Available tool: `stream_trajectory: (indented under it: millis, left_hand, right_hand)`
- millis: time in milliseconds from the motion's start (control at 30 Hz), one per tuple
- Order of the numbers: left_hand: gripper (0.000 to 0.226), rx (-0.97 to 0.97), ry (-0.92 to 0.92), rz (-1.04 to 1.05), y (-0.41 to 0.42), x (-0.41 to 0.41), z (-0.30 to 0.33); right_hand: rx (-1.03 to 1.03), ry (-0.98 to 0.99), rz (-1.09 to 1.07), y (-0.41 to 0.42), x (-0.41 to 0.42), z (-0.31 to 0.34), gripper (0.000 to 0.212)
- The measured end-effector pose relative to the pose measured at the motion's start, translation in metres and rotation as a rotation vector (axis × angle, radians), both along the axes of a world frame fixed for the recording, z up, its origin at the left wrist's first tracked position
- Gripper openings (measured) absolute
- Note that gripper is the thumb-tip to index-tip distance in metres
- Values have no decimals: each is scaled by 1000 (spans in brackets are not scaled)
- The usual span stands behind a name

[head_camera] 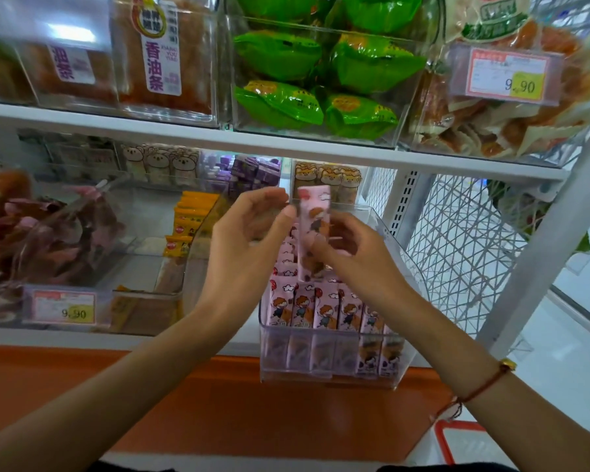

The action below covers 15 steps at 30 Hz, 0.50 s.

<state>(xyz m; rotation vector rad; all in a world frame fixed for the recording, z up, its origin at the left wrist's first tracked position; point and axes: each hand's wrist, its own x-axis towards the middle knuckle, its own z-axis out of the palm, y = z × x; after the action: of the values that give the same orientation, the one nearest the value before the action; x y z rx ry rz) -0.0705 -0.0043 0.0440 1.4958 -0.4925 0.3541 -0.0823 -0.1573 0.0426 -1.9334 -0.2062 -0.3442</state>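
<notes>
A white shelf [286,144] fills the view, its boards lined with clear bins of snacks. On the upper board a bin of green bags [280,52] stands in the middle, and a price tag [508,74] hangs on the bin toward the right end. On the lower board, near its front edge and right end, a clear bin [321,356] holds rows of pink packets standing upright. Orange packets [191,212] are stacked in the bin just to its left.

Both forearms reach up from the bottom of the view and meet in front of the lower board. The right hand [351,250] grips a single pink packet [314,212] around its middle and lower part, thumb on the front and fingers curled behind. The packet stands upright above the back rows of the clear bin and clear of them, between the two hands. The left hand [249,240] sits just beside the packet's upper left edge with its fingers curved and its thumb tip at that edge. Blur hides whether it pinches the packet.

A red cord bracelet [481,386] circles the right wrist
</notes>
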Motion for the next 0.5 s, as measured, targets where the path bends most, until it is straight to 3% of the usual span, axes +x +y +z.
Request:
stream_trajectory:
  millis: [100,200,300,500]
  left_hand:
    - [39,152,16,-47,-1,-1,-11]
    - [49,318,-58,-18,-4,-4,-18]
    - [43,381,-154,86,-3,-3,-17]
    - [32,437,-179,77,-3,-4,-16]
  right_hand:
    - [279,192,-28,-4,3,-2,37]
    - [333,196,-24,0,1,-4,40]
    - [370,175,-20,3,-1,-2,45]
    - [514,188,224,-3,-5,6,11]
